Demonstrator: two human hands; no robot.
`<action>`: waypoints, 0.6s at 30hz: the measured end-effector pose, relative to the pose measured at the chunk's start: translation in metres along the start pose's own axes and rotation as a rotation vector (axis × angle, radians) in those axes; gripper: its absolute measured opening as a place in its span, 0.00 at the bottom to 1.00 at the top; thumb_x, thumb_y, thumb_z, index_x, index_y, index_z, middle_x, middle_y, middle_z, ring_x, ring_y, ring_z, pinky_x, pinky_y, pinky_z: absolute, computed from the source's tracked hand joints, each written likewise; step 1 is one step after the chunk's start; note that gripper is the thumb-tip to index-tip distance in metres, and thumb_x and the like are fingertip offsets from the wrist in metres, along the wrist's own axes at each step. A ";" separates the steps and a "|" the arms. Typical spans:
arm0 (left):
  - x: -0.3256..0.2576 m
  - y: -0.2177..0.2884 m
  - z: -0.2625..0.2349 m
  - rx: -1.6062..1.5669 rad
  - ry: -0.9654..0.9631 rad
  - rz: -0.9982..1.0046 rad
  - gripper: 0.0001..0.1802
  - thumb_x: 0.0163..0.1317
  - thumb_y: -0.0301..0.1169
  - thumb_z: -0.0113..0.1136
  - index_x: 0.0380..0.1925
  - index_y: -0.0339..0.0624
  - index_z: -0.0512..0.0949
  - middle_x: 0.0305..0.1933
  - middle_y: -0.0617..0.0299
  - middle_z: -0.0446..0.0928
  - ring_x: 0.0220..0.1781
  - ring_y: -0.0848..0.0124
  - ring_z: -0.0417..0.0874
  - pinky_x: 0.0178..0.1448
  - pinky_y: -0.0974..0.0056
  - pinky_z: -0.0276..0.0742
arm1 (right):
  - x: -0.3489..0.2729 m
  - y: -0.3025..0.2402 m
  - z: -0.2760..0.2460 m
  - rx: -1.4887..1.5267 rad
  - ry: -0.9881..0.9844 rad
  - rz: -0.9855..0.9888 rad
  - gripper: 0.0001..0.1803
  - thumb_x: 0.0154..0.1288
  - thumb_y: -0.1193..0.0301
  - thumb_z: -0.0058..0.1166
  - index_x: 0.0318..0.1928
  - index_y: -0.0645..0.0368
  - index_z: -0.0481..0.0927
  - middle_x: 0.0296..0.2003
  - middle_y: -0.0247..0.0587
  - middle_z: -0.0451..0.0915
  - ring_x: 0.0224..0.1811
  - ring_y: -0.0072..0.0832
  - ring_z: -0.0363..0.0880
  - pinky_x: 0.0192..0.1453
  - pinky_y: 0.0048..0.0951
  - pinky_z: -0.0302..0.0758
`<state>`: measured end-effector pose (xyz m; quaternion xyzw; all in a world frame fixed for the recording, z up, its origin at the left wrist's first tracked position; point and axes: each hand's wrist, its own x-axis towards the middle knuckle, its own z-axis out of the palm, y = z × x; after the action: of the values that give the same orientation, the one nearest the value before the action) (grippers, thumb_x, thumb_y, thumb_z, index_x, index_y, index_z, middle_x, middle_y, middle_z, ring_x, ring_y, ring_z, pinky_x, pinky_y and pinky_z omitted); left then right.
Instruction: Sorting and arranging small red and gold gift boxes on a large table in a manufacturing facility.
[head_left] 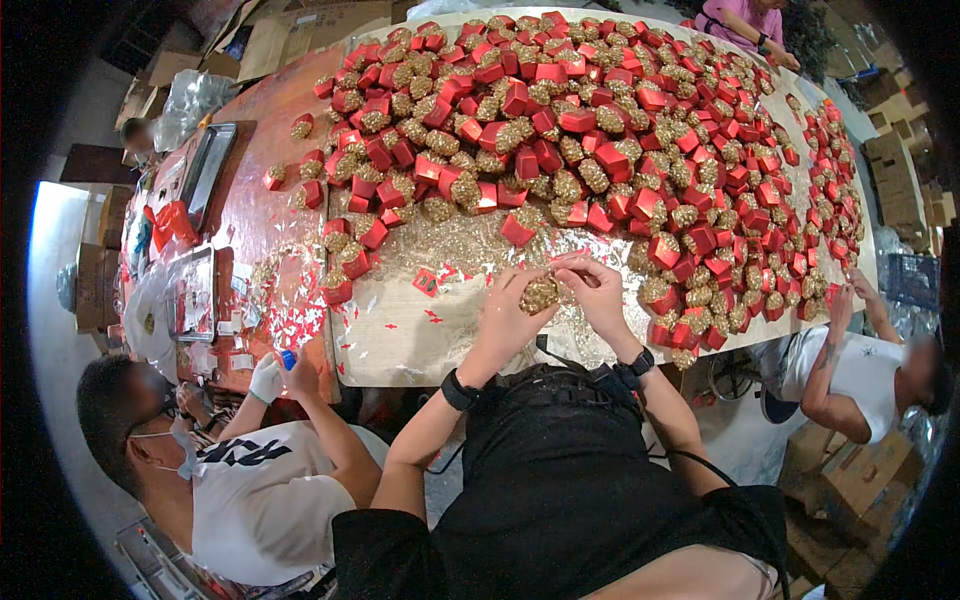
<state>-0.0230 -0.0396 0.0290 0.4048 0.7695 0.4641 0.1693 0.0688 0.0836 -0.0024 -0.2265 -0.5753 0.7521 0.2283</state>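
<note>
Over the near edge of the table, my left hand (508,312) is closed round a bumpy gold glitter ornament (540,293). My right hand (598,293) is beside it, thumb and fingers pinched together at the ornament's upper right. Anything small inside that pinch cannot be made out. Beyond my hands lies a wide heap of similar gold pieces, many with red faceted pot-shaped bases (519,226). A small red card or label (425,282) lies left of my hands, among red paper scraps and gold glitter.
At the left, a co-worker's gloved hand (267,379) and bare hand with a blue object (289,359) are near the table edge. Trays (208,175), a red plastic bag (172,228) and scraps lie there. Another co-worker (850,375) sits right; a person in pink (735,22) is far right. Cardboard boxes (893,180) stand around.
</note>
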 end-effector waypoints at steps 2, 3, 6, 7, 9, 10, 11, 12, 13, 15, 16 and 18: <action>-0.001 0.002 0.001 -0.009 -0.003 -0.030 0.23 0.39 0.29 0.66 0.39 0.38 0.73 0.38 0.52 0.74 0.42 0.60 0.75 0.45 0.63 0.70 | -0.001 -0.005 0.001 0.001 -0.006 -0.039 0.07 0.55 0.77 0.53 0.35 0.66 0.78 0.33 0.36 0.77 0.36 0.20 0.74 0.41 0.19 0.72; 0.000 0.002 0.001 0.011 -0.012 -0.004 0.24 0.39 0.29 0.66 0.40 0.37 0.72 0.37 0.52 0.74 0.41 0.58 0.75 0.44 0.62 0.71 | -0.002 -0.010 0.002 -0.146 -0.031 -0.077 0.06 0.54 0.78 0.54 0.33 0.66 0.79 0.32 0.37 0.77 0.34 0.20 0.74 0.38 0.19 0.71; -0.001 0.006 0.000 -0.017 -0.044 -0.025 0.24 0.39 0.28 0.64 0.40 0.38 0.69 0.36 0.50 0.72 0.40 0.55 0.75 0.42 0.60 0.70 | -0.003 -0.018 0.003 -0.350 -0.053 -0.136 0.05 0.51 0.79 0.56 0.31 0.64 0.80 0.29 0.38 0.76 0.31 0.21 0.73 0.35 0.19 0.69; -0.002 0.008 0.000 -0.065 -0.069 -0.070 0.25 0.40 0.28 0.64 0.40 0.39 0.67 0.37 0.49 0.71 0.40 0.53 0.73 0.42 0.58 0.70 | -0.003 -0.019 0.003 -0.407 -0.048 -0.158 0.05 0.50 0.80 0.56 0.30 0.64 0.80 0.28 0.38 0.76 0.29 0.21 0.72 0.33 0.19 0.68; -0.004 0.005 0.001 -0.058 -0.066 -0.075 0.25 0.40 0.27 0.64 0.41 0.38 0.66 0.36 0.49 0.71 0.40 0.52 0.74 0.41 0.57 0.70 | -0.003 -0.023 0.003 -0.424 -0.070 -0.201 0.05 0.49 0.81 0.55 0.30 0.64 0.80 0.27 0.39 0.76 0.29 0.22 0.73 0.33 0.20 0.69; -0.006 0.004 0.002 -0.050 -0.065 -0.080 0.26 0.40 0.27 0.63 0.41 0.38 0.64 0.36 0.48 0.71 0.39 0.52 0.74 0.40 0.56 0.70 | -0.003 -0.025 0.003 -0.440 -0.091 -0.244 0.05 0.49 0.82 0.55 0.30 0.64 0.80 0.26 0.39 0.76 0.29 0.23 0.73 0.33 0.21 0.70; -0.007 0.005 0.003 -0.053 -0.063 -0.080 0.26 0.40 0.27 0.63 0.41 0.38 0.64 0.36 0.48 0.71 0.39 0.52 0.74 0.40 0.56 0.70 | -0.003 -0.029 0.004 -0.443 -0.093 -0.243 0.05 0.49 0.82 0.55 0.30 0.64 0.80 0.26 0.39 0.76 0.29 0.23 0.73 0.33 0.21 0.70; -0.008 0.005 0.002 -0.014 -0.092 -0.088 0.25 0.41 0.27 0.63 0.40 0.38 0.63 0.36 0.48 0.71 0.39 0.52 0.74 0.40 0.56 0.70 | -0.003 -0.034 0.005 -0.453 -0.109 -0.252 0.06 0.48 0.83 0.54 0.29 0.65 0.80 0.26 0.40 0.76 0.29 0.25 0.74 0.33 0.22 0.70; -0.010 0.006 0.002 0.025 -0.121 -0.096 0.25 0.41 0.27 0.63 0.40 0.38 0.63 0.35 0.48 0.71 0.39 0.52 0.74 0.40 0.55 0.70 | -0.004 -0.039 0.007 -0.464 -0.126 -0.260 0.06 0.47 0.84 0.53 0.29 0.65 0.80 0.26 0.41 0.77 0.28 0.26 0.75 0.33 0.23 0.71; -0.012 0.009 0.000 0.081 -0.118 -0.055 0.24 0.42 0.26 0.62 0.40 0.38 0.63 0.35 0.48 0.71 0.39 0.52 0.74 0.39 0.56 0.70 | -0.005 -0.054 0.009 -0.530 -0.138 -0.235 0.07 0.46 0.86 0.51 0.28 0.66 0.79 0.26 0.42 0.77 0.27 0.28 0.75 0.32 0.25 0.72; -0.013 0.011 0.000 0.140 -0.116 -0.012 0.23 0.42 0.26 0.61 0.39 0.38 0.63 0.35 0.48 0.72 0.39 0.52 0.74 0.39 0.56 0.70 | -0.006 -0.058 0.009 -0.595 -0.148 -0.211 0.07 0.45 0.87 0.50 0.27 0.66 0.78 0.26 0.43 0.77 0.27 0.30 0.76 0.31 0.26 0.72; -0.017 0.014 -0.001 0.156 -0.109 0.028 0.23 0.42 0.25 0.60 0.40 0.38 0.63 0.35 0.48 0.72 0.39 0.51 0.74 0.39 0.55 0.70 | -0.008 -0.057 0.006 -0.645 -0.162 -0.221 0.07 0.44 0.88 0.49 0.26 0.67 0.78 0.25 0.44 0.76 0.26 0.31 0.76 0.29 0.27 0.73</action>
<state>-0.0068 -0.0499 0.0396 0.4519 0.7874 0.3822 0.1722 0.0763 0.0872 0.0555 -0.1630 -0.8205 0.5179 0.1787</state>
